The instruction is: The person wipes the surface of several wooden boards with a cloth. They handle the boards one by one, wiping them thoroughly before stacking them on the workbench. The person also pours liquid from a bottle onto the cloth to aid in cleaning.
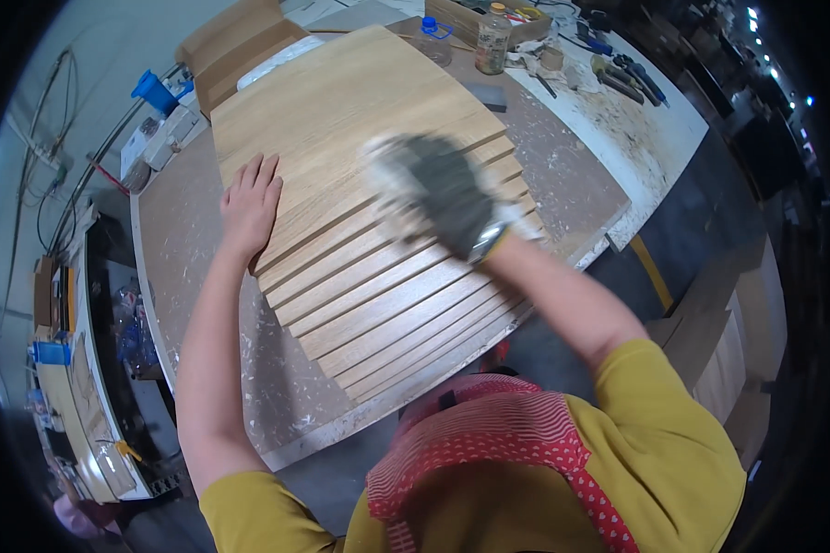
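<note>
On the near half of the workbench (212, 304), a set of long wooden slats (378, 304) is lying side by side, each stepped slightly past its neighbour, forming one broad sheet that is reaching from the bench's front edge toward the far clutter.

Right hand (438, 198), in a grey work glove, is lying on top of the slats about mid-sheet. It is blurring in the frame; cannot tell whether the fingers are spread or curled, or whether they are gripping a pad or block.

Left hand (251, 207), bare, is pressing flat on the left margin of the slats, fingers held straight and close together, tips pointing away from the body.

Risks, as judged from this layout:
- Slats are sitting loose against one another with only the one bare palm bracing them. A hard sideways stroke from the gloved hand is likely shifting a slat and opening a gap.
- Bare fingers are lying just beside stepped slat edges; a sliding slat is risking a pinch or splinter.
- Nearest slats are lying close to the bench's front edge, so a push toward the body could be tipping one off.
- Farther off, a clear bottle (492, 37) is standing near the sheet's far end, with hand tools (622, 78) to its right; a shove of the whole sheet could be knocking the bottle.
</note>
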The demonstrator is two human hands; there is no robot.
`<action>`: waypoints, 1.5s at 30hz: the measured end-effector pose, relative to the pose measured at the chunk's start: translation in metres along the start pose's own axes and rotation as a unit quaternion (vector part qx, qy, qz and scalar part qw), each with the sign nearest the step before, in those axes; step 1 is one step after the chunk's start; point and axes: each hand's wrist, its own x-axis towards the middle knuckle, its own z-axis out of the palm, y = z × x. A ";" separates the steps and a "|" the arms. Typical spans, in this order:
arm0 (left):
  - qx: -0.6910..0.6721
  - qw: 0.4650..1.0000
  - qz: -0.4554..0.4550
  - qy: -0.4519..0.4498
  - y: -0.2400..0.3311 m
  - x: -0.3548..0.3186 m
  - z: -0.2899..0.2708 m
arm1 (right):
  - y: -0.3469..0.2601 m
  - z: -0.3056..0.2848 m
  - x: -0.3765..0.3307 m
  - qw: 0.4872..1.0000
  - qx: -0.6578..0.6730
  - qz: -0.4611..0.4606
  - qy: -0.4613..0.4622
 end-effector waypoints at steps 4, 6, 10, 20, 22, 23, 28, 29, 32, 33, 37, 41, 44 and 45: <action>-0.024 0.999 0.023 -0.034 0.002 0.008 0.002 | 0.158 -0.098 -0.087 0.856 -0.284 0.389 -0.187; -0.032 0.996 0.034 -0.070 -0.006 0.020 -0.004 | 0.180 -0.122 -0.112 0.944 -0.235 0.228 0.038; -0.027 0.997 0.066 -0.027 -0.021 0.014 -0.001 | 0.053 -0.088 -0.023 0.962 0.183 0.178 0.093; -0.053 0.993 0.045 -0.095 -0.020 0.021 -0.001 | -0.198 0.062 0.035 0.922 0.277 -0.172 -0.210; -0.055 0.994 0.044 -0.084 -0.016 0.018 -0.003 | -0.176 0.042 0.029 0.954 0.225 -0.194 -0.044; -0.057 0.994 0.044 -0.078 -0.012 0.018 -0.005 | -0.149 0.041 0.023 0.967 0.194 -0.125 -0.108; -0.060 0.995 0.066 -0.050 -0.009 0.018 -0.002 | 0.022 -0.061 -0.048 0.996 0.035 0.036 -0.073; -0.062 0.994 0.070 -0.048 -0.009 0.018 -0.002 | 0.069 -0.085 -0.070 0.994 0.055 0.074 -0.061; -0.055 0.995 0.065 -0.050 -0.010 0.015 -0.006 | 0.084 -0.156 -0.065 0.970 -0.213 0.109 -0.048; -0.053 0.995 0.064 -0.050 -0.007 0.018 -0.004 | 0.071 -0.152 -0.058 0.970 -0.226 0.080 -0.041; -0.037 0.996 0.055 -0.064 -0.008 0.017 -0.008 | -0.028 -0.061 -0.007 0.954 -0.014 0.141 -0.265; -0.028 0.995 0.056 -0.073 -0.005 0.019 -0.012 | -0.010 -0.042 -0.031 0.988 -0.073 0.015 -0.135; -0.038 0.995 0.059 -0.073 -0.007 0.017 -0.011 | 0.084 -0.082 -0.078 0.979 -0.191 0.058 -0.031; -0.039 0.995 0.059 -0.072 -0.007 0.017 -0.013 | 0.107 -0.111 -0.074 0.952 -0.209 0.176 -0.136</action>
